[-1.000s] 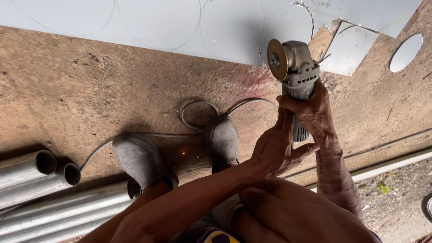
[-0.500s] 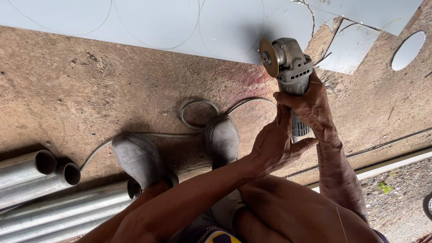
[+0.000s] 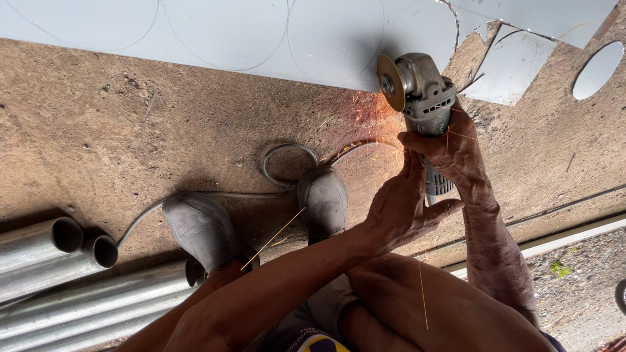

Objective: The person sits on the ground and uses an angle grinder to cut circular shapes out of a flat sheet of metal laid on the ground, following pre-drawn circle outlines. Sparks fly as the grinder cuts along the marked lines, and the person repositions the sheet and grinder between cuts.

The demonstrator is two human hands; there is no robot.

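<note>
Two hands' fingers clenched on grey grinder (image 3: 424, 98), round disc sparking on smooth sheet metal (image 3: 261, 39)

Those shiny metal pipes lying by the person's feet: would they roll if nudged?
Probably. The pipes are round and smooth, lying loose on flat ground. They look hollow, so likely lighter than solid bars, yet stiff. Lying side by side, neighbours may stop each other.

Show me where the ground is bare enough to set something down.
Bare dirt lies left of the cord loop, between the metal sheet and the pipes. Crowded: around the angle grinder, sparks, both hands and the shoes.
</note>
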